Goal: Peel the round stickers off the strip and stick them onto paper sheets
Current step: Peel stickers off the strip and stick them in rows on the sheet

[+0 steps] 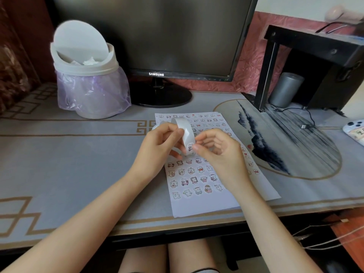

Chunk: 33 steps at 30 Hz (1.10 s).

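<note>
A white backing strip (183, 126) curls up above the desk, held between both hands. My left hand (157, 146) grips it from the left, fingers curled round the strip. My right hand (218, 152) pinches at a small cartoon sticker (190, 147) near the strip's lower end with thumb and forefinger. Below the hands lies a stack of white paper sheets (197, 203), and the top sheet carries several rows of small stickers (192, 179).
A white swing-lid bin (88, 75) with a purple liner stands at the back left. A black monitor (157, 36) is behind the sheets. A black stand (315, 56) with a grey cylinder (285, 89) is at the right, a phone (356, 131) at the right edge.
</note>
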### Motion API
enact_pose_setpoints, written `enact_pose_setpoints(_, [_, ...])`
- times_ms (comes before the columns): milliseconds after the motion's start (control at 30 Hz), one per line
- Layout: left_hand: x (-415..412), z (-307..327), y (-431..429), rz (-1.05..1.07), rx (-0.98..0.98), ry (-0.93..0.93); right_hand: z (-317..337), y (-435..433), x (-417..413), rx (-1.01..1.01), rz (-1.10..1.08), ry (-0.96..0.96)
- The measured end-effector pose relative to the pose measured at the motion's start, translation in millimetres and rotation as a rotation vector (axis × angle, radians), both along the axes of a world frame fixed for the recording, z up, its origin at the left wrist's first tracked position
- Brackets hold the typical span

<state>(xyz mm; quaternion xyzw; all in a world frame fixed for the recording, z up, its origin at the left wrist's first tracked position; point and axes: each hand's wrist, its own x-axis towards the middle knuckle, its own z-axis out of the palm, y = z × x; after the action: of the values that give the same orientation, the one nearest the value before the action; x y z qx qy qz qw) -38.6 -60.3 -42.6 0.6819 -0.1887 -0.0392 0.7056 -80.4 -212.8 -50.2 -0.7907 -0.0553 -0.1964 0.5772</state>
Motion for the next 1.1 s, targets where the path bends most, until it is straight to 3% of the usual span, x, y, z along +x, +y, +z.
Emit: enact_pose_setpoints(1100, [1.7, -5.2, -0.7, -0.05, 0.064, -0.028, 2.3, -0.7, -2.2, -0.068, -0.075, 0.061])
